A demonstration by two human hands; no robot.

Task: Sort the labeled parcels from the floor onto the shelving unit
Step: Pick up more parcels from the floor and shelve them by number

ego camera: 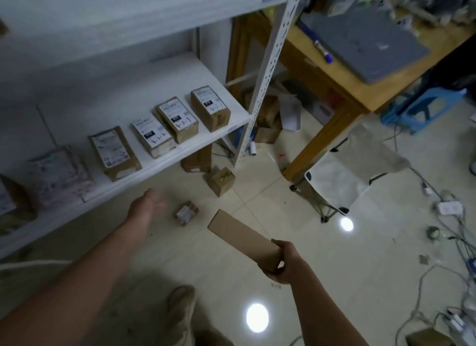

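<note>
Shelf [159, 82] holding parcels [177, 119], right hand [283, 264] gripping box [242, 236]

Loads of room on the shelf [180, 70] behind the row of parcels [177, 119], the back half is bare. The front edge is packed, with only slim gaps between boxes. The upper board [128, 15] caps it and the perforated post [268, 72] blocks the right corner. The floor [257, 191] is open mid-room, bar a small parcel [186, 213] and a box [220, 180] near the shelf. A folding chair [355, 170], the desk [322, 70] and cables [450, 229] crowd the right.
</note>
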